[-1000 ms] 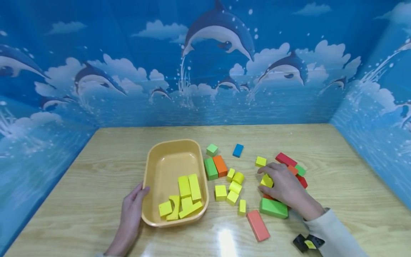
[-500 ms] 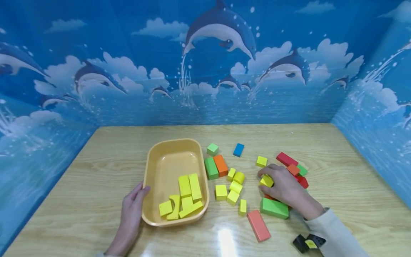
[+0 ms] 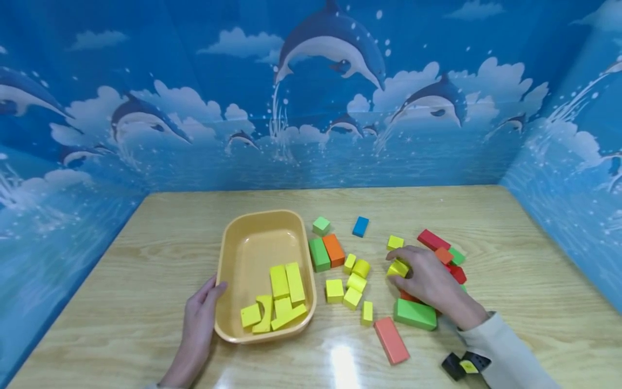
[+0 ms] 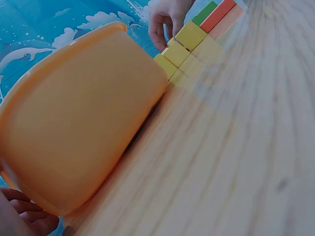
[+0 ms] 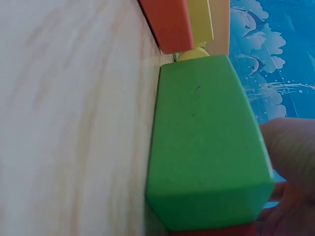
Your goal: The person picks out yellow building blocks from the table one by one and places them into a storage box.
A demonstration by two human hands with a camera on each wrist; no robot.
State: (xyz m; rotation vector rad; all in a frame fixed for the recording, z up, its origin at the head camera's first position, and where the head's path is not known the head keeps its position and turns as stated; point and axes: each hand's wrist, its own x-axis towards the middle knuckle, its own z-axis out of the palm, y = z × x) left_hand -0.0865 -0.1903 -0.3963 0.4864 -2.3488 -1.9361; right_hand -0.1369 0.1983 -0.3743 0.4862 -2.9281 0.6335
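My left hand point(image 3: 199, 319) grips the left rim of a tan plastic tray point(image 3: 257, 243), thumb over the edge. Several yellow blocks point(image 3: 279, 282) lie at the tray's near right end. My right hand point(image 3: 432, 278) pinches a yellow block point(image 3: 397, 268) between thumb and fingers, over the pile on the right. A long green block point(image 3: 415, 314) lies just below that hand; in the right wrist view the green block point(image 5: 206, 137) hides most of the fingers. The tray's side wall point(image 4: 83, 108) fills much of the left wrist view.
Loose yellow blocks point(image 3: 357, 283) lie between tray and right hand. Green point(image 3: 319, 255) and orange point(image 3: 333, 250) blocks stand by the tray's right side. Behind are a blue block point(image 3: 360, 227) and a dark red one point(image 3: 433, 240); a coral block point(image 3: 391, 341) lies in front.
My right hand has shifted slightly left with the yellow block, which now sits tilted in the fingers. The left hand and the tray have stayed put.
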